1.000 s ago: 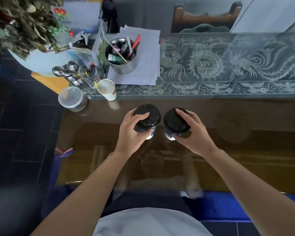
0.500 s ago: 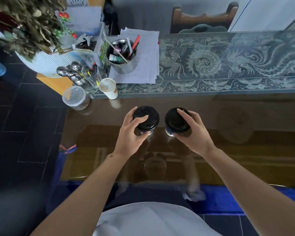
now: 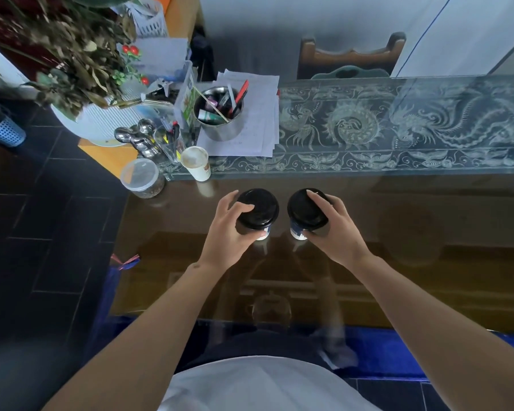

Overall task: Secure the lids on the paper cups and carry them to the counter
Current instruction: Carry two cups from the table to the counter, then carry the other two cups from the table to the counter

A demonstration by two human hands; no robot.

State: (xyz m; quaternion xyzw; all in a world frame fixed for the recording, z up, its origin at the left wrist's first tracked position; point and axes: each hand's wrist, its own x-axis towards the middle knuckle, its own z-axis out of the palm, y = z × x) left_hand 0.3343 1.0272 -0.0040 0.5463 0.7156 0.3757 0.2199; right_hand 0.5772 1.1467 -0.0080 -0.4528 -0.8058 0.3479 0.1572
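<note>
text: none legible | paper cups [image 3: 263, 232]: print too blurred | papers [image 3: 258, 120]: writing unreadable

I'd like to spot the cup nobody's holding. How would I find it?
Start at the long patterned glass counter top and follow its near edge left to the steel tin of pens. Just in front stands a small white paper cup, open and lidless, unlike the two black-lidded cups in the hands.

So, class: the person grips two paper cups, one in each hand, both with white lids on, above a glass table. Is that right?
Not quite. The lids are black, not white, as the head view shows. The left hand grips the left cup and the right hand grips the right cup, each with its black lid on, above the glass table.
</note>
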